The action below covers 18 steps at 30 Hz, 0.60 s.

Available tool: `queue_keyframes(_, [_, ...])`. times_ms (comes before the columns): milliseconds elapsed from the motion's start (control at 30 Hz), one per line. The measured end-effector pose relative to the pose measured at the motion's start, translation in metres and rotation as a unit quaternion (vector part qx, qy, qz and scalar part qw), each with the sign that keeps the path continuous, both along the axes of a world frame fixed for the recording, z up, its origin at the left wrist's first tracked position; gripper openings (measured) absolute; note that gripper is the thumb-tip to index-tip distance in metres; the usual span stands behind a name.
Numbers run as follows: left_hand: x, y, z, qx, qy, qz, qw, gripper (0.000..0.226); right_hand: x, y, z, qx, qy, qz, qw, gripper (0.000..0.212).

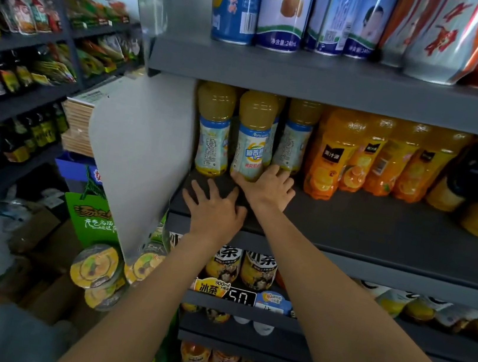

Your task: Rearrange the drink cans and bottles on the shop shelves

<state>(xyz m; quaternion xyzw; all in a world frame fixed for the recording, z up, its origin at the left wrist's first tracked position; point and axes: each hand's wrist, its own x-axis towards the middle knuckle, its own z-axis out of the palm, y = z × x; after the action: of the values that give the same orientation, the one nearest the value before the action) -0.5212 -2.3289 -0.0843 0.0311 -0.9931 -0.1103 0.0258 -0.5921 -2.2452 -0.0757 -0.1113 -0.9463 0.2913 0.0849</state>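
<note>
Drink bottles and cans filled three grey shelves in front of the person. On the middle shelf (379,232) stood three pale yellow juice bottles in the front row at the far left; the left one (215,129), the middle one (252,139) and the right one (295,136) stood upright, and parts of more bottles showed behind them, too hidden to count. Just beside them to the right stood four orange juice bottles (326,159), then at least two dark-labelled bottles (477,176), cut off by the right edge.

The right hand (268,185) lay at the base of the middle and right pale bottles, fingers spread and touching their lower ends; its grip closed round nothing. The left hand (215,208) rested flat on the bare shelf board just in front of the left bottle, fingers spread, holding nothing.

On the top shelf (308,79) stood four blue and white cans (283,10) and, to their right, red and silver cans (438,40) tilted by the wide lens; all tops were cut off by the frame. Below the arms, two iced tea bottles (240,266) showed on the lower shelf, partly hidden by the left forearm. Snack packets (24,12) on the left racks were too blurred to read.
</note>
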Motion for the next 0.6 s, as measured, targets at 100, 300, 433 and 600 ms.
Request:
queue_keyframes(100, [0.0, 0.001, 0.0, -0.001, 0.007, 0.004, 1.0, 0.05, 0.002, 0.002, 0.002, 0.013, -0.011, 0.011, 1.0, 0.094])
queue_keyframes(300, [0.002, 0.001, 0.005, 0.005, -0.01, 0.003, 1.0, 0.05, 0.007, 0.037, 0.01, -0.139, -0.047, 0.129, 0.981, 0.065])
queue_keyframes(433, [0.003, 0.013, 0.005, 0.019, -0.011, 0.047, 0.999, 0.048, 0.047, 0.112, 0.011, -0.108, -0.035, 0.216, 0.97, 0.052])
queue_keyframes(600, [0.012, 0.121, 0.014, 0.042, 0.03, -0.005, 0.999, 0.04, 0.114, 0.26, -0.004, 0.117, 0.021, 0.266, 0.957, 0.049])
